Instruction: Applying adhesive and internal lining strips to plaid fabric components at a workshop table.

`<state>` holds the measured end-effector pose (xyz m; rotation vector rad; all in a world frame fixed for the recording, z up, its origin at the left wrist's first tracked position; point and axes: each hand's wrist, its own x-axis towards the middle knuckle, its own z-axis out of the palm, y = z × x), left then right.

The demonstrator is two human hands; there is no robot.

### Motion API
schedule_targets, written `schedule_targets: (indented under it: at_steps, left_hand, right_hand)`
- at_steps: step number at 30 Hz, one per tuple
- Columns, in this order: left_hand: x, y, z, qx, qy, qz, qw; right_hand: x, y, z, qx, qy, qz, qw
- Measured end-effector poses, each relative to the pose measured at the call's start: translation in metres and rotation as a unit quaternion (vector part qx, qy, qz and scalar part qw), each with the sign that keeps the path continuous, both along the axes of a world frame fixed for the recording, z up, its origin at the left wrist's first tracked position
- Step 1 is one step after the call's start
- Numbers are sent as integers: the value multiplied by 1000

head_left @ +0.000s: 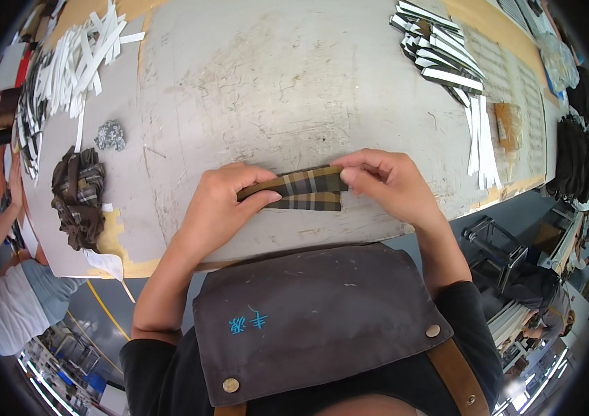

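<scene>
A folded strip of plaid fabric (301, 183), brown and olive with pale stripes, is stretched between my hands just over the near part of the table. My left hand (228, 194) pinches its left end between thumb and fingers. At the upper right corner, the thumb and fingertips of my right hand (385, 179) grip the top layer. The lower layer (319, 203) hangs slightly apart beneath it, so the strip looks like two layers parting toward the right.
Plaid and brown cloth pieces (79, 197) lie at the table's left, beside a small grey patterned bundle (110, 135). White strips (79, 66) pile up far left; black and white strips (440, 52) lie far right, near a tan taped packet (508, 126). Another person (17, 298) stands at left.
</scene>
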<state>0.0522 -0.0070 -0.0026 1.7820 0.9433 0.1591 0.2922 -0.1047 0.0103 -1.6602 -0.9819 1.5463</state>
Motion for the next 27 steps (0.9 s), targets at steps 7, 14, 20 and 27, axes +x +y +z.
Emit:
schedule_targets:
  at_steps: [7,14,20,27]
  left_hand:
    - [10,-1,15,-156,43,73,984]
    - [2,7,-7,354,-104,-62,927]
    - [17,41,-14,-39,-47,150,987]
    - [36,93,-47,311,-15,159,937]
  right_hand:
    - [-4,-5,-17,27,-97,-33,994]
    - [4,2,-12,135,-238,56,960]
    - [17,57,-22,110,-138,-100,979]
    - [15,117,-40,211,-354,-21,911]
